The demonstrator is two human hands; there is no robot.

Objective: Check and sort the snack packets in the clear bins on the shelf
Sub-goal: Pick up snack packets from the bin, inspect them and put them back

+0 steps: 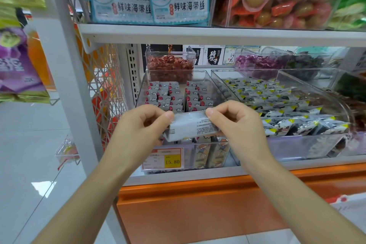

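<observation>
Grey snack packet (191, 128), left hand (138, 125) fingers (168, 117) pinching one end, right hand (236, 123) fingers (211, 113) pinching the other

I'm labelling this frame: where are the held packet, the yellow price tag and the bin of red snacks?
held packet (191, 126): head view, middle of its grey printed back.
yellow price tag (172, 161): head view, on the printed 15.80.
bin of red snacks (168, 53): head view, clear front wall above the contents.

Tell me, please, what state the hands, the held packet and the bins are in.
grey packet: held up between both hands
left hand: pinches the grey packet's left end
right hand: pinches the grey packet's right end
left bin: open-topped, packets in tidy rows
right bin: open-topped, nearly full
</observation>
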